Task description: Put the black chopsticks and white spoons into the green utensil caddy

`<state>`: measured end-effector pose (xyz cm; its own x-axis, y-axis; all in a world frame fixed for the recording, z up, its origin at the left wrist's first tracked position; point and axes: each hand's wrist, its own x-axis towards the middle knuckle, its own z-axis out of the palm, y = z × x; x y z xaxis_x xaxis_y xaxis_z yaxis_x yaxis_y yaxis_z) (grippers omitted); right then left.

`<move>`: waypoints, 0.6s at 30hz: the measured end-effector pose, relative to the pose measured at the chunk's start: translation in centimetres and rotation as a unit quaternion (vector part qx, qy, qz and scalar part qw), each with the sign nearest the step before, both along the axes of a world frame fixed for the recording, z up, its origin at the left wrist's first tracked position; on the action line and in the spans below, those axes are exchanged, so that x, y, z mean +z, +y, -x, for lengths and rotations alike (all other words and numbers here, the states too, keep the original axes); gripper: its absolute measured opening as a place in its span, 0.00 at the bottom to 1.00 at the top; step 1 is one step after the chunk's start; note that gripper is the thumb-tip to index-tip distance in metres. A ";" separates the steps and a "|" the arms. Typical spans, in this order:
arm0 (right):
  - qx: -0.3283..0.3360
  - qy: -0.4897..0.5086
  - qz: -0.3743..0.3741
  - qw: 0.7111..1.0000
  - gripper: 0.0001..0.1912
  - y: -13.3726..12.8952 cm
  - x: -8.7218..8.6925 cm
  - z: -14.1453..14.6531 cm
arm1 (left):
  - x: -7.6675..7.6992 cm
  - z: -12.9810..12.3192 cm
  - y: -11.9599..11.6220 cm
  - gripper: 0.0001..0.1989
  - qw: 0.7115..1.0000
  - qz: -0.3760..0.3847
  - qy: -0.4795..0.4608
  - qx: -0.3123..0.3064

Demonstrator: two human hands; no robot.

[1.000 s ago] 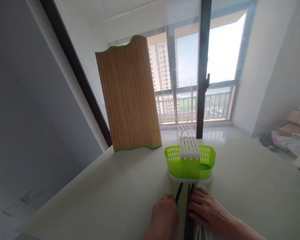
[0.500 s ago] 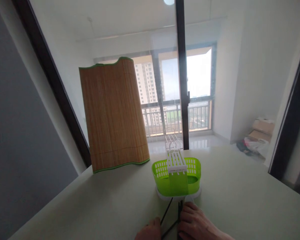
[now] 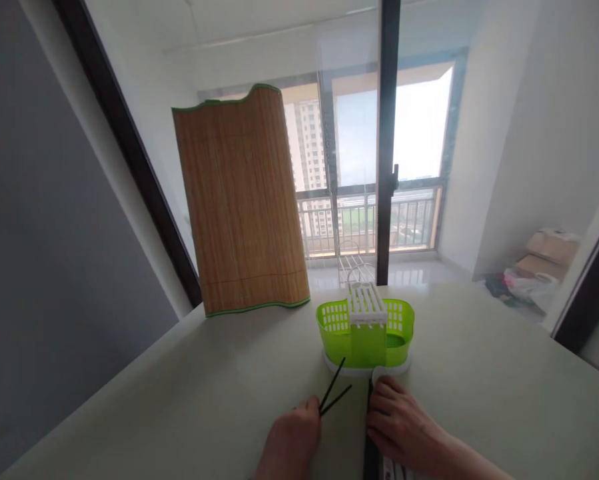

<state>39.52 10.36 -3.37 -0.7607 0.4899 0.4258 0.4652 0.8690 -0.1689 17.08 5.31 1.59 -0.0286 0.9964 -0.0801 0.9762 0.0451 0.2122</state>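
Two dark sticks [image 3: 335,393] like chopsticks stick out of my left hand [image 3: 299,430], which is closed around them; their tips spread apart toward the basket. My right hand [image 3: 402,417] is closed over more dark sticks [image 3: 370,440] and a white rounded piece [image 3: 379,375], perhaps a spoon, at its fingertips. Some pale, patterned items [image 3: 395,469] lie under the right wrist. Just beyond the hands stands a green basket [image 3: 329,337] with a white slatted top [image 3: 367,303] over its middle and a white base.
On the white table [image 3: 179,393], a bamboo mat [image 3: 244,207] with green edging stands upright at the back left. A glass door with a dark frame [image 3: 388,147] rises behind the table. Boxes and bags [image 3: 534,280] lie beyond the glass at right.
The view has shifted, so the mat and basket appear higher and further right. The sticks in my left hand now stand apart from the dark sticks at my right hand.
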 end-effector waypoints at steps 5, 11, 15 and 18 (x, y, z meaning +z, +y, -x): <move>-0.033 0.026 0.064 0.997 0.16 -0.3 2.0 1.3 | 3.5 1.8 0.1 0.10 0.951 -0.160 -0.259 -0.048; -0.040 0.107 0.171 0.979 0.18 0.2 2.0 5.6 | 3.0 0.0 0.7 0.10 0.883 -0.152 -0.433 -0.101; 0.005 0.147 0.163 0.976 0.09 0.5 0.2 7.1 | 2.2 -0.4 1.1 0.12 0.865 -0.168 -0.464 -0.092; 0.033 0.156 0.173 0.972 0.12 0.5 -1.2 7.6 | 1.7 -0.5 1.1 0.11 0.842 -0.164 -0.511 -0.050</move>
<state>31.91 10.89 -4.58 -0.6554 0.5993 0.4597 0.2899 0.7616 -0.5795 17.60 6.44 3.33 -0.0257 0.9632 0.2674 0.2719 -0.2507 0.9291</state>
